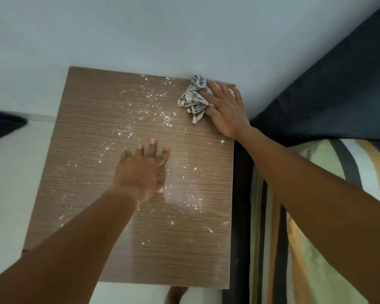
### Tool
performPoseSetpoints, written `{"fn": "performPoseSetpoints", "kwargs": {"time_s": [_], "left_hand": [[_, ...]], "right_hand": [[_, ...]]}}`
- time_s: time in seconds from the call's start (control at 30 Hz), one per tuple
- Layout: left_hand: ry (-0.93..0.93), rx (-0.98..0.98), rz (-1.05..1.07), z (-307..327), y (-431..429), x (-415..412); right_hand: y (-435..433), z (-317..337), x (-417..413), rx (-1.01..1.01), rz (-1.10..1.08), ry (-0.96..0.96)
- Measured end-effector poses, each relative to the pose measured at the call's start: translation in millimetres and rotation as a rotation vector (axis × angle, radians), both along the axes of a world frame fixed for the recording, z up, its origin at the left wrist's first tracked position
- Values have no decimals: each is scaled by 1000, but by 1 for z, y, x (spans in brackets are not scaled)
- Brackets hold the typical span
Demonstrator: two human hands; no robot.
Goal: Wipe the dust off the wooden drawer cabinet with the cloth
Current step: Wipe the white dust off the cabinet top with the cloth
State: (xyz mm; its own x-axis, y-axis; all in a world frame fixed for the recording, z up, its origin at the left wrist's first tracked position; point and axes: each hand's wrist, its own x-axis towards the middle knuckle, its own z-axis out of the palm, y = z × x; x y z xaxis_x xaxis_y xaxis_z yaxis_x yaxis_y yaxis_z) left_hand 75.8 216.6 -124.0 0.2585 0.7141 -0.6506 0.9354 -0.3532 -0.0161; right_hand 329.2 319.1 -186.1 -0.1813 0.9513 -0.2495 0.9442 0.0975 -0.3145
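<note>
The wooden drawer cabinet's top fills the middle of the view, brown with a fine grain and sprinkled with white dust specks. A crumpled grey checked cloth lies at the top's far right corner, against the wall. My right hand lies over the cloth and presses it onto the wood, fingers fairly straight, fingertips partly hidden in the folds. My left hand rests flat on the middle of the top with its fingers spread, holding nothing.
A pale blue wall runs behind the cabinet. A bed with a dark headboard and a striped cover stands close along the right side. Pale floor lies to the left, with a dark object at the left edge.
</note>
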Motion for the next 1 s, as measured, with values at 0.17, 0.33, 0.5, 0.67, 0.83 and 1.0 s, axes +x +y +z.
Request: {"fn": "performPoseSetpoints", "kwargs": {"time_s": [0.17,0.33,0.5,0.67,0.83,1.0], "left_hand": [[-22,15,17,-1,0,-1],[-38,-1,30,-3,-1,-3],[-21,3,32,-1,-1,-3],[-11,2,31,-3,-2,-4],[-13,4,27,-4,-2,-5],[-35,12,35,-7,-3,-7]], "right_hand": [[0,8,3,-34,55,23],[-6,3,-5,167,15,-43],[5,3,2,167,-12,142],[14,3,8,29,-10,205],[17,7,-10,31,-470,728],[14,5,-22,248,-373,364]]}}
